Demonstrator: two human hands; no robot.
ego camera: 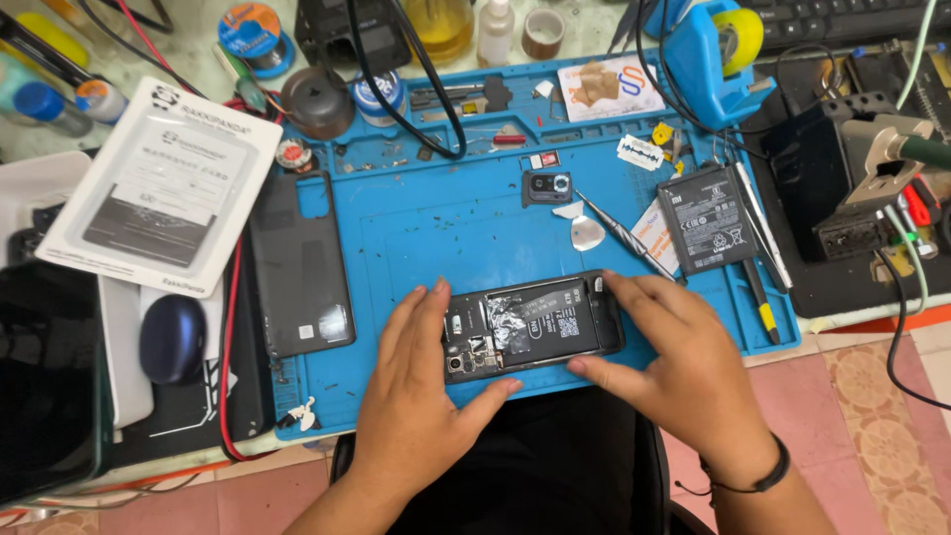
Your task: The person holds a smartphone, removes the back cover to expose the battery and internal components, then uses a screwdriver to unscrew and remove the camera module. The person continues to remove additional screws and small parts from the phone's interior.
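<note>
Blue repair mat [416, 228] at frame centre carries an opened phone [532, 324]; left hand [416, 396] and right hand [674, 367] clasp its ends, fingers curled around it.

- This is a small electronics repair bench, the kind used for fixing phones.
- A blue silicone work mat [416, 228] with moulded trays along its far edge covers the middle of the table.
- An opened phone [530, 325], its back off and its insides showing, lies at the near edge of the mat.
- A loose phone battery [707, 218], a camera module [547, 186] and a dark back cover [299, 263] lie about it.
- Tweezers [626, 238] rest right of centre, just beside the battery.
- A blue tape dispenser [705, 54] stands far right, a solder spool [253, 32] far left.
- Cables cross the cluttered desk; tiled floor shows below.
</note>
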